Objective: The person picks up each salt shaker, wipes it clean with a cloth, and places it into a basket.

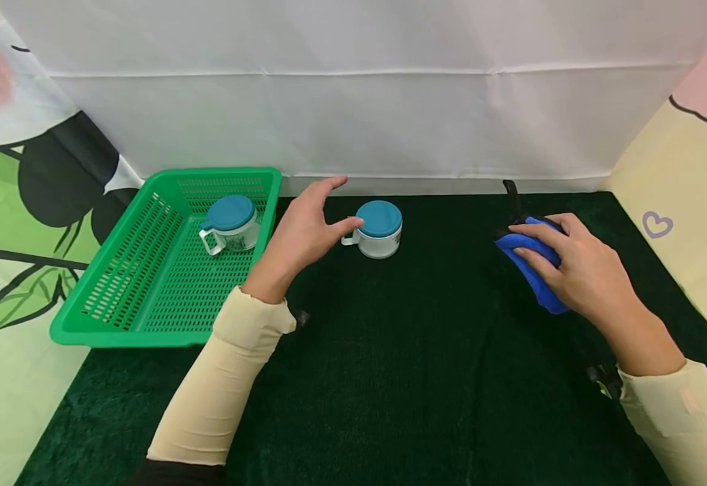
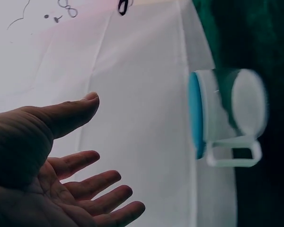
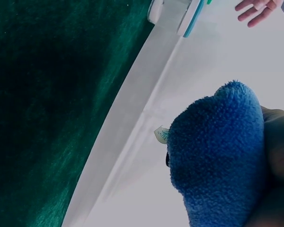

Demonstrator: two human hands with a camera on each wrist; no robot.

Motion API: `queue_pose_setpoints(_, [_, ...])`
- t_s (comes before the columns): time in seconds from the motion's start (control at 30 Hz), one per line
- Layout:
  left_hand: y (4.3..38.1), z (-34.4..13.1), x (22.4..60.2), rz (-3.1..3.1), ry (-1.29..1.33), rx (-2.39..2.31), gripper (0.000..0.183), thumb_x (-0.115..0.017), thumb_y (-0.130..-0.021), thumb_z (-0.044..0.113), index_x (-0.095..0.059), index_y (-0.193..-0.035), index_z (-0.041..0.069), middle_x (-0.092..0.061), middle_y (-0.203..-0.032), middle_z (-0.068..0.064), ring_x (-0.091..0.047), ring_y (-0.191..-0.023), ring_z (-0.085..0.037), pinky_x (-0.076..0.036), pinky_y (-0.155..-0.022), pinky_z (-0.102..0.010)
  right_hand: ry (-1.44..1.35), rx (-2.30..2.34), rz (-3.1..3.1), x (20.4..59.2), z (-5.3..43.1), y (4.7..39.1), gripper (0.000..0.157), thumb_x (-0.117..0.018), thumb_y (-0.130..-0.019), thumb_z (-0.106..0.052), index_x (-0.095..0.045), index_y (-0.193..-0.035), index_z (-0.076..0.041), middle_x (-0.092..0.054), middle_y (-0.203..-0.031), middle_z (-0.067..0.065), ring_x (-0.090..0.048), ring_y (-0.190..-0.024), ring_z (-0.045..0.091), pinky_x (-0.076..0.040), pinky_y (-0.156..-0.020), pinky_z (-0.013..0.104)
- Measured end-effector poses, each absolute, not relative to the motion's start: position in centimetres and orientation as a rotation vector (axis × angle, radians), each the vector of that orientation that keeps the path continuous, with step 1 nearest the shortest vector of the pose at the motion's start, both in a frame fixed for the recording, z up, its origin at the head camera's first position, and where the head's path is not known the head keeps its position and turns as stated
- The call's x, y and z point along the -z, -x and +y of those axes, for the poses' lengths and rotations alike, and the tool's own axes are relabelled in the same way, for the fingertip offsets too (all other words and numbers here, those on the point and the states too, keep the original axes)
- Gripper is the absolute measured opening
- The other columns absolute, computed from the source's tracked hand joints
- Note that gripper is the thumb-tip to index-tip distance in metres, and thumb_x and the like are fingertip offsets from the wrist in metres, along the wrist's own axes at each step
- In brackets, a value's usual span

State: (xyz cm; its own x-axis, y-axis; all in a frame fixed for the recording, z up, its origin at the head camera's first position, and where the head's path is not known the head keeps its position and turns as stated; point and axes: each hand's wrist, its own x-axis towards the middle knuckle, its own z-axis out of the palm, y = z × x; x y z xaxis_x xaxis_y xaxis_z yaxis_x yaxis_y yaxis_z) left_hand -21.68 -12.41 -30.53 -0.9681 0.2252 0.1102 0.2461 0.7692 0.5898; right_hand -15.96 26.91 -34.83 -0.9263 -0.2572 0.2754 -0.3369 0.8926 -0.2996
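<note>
My left hand [image 1: 303, 228] is held up with fingers and thumb spread apart, holding nothing. Its thumb tip overlaps the handle side of a seasoning jar [image 1: 380, 231] with a blue lid and white handle, which stands upright on the dark green cloth. In the left wrist view a gap shows between the fingers and that jar [image 2: 248, 104]. Over at the right, my right hand [image 1: 593, 270] grips a fluffy blue cloth [image 1: 538, 277] with a black hanging loop [image 1: 513, 199]. The right wrist view shows its fuzzy surface [image 3: 217, 156] up close, with a small pale tag at its edge.
A green plastic basket [image 1: 165, 337] stands at the left, with a second blue-lidded jar [image 1: 238, 236] inside near its far right side. A white sheet [image 1: 378, 128] hangs behind the table [image 1: 402, 391], and printed sheets close off both sides.
</note>
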Motion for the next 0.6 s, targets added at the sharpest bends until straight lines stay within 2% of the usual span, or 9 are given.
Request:
queue_pose_setpoints(0.27, [22.1,-11.9,33.6,-2.962,0.353,1.011,0.078,-0.075,-0.097,0.036,-0.034,-0.161,0.016,-0.036,-0.163,-0.008,-0.035,-0.149,-0.028,-0.034,-0.118,-0.048,-0.461,-0.488,-2.775,35.3,26.9,15.7,0.042,-0.07,-0.101,-0.03,-0.061,-0.141,-0.025,-0.048,-0.139,0.028,-0.061,-0.098,0.052,-0.055,-0.071,0.069])
queue_pose_setpoints(0.47, [22.4,-11.6,35.9,-2.981,0.326,1.017,0.08,-0.074,-0.098,0.034,-0.03,-0.162,0.014,-0.033,-0.164,-0.013,-0.037,-0.147,-0.031,-0.035,-0.117,-0.05,-0.466,-0.489,-2.765,35.5,26.9,15.6,0.04,-0.07,-0.1,-0.029,-0.062,-0.14,-0.026,-0.048,-0.138,0.026,-0.063,-0.093,0.048,-0.056,-0.067,0.066])
queue_pose_setpoints(0.6, [22.6,-11.0,37.3,-2.971,0.294,1.019,0.081,-0.072,-0.1,0.03,-0.025,-0.163,0.01,-0.029,-0.165,-0.015,-0.035,-0.148,-0.031,-0.032,-0.119,-0.049,-0.467,-0.488,-2.772,35.5,26.8,15.6,0.04,-0.069,-0.101,-0.03,-0.061,-0.141,-0.026,-0.048,-0.138,0.026,-0.063,-0.094,0.049,-0.056,-0.068,0.067])
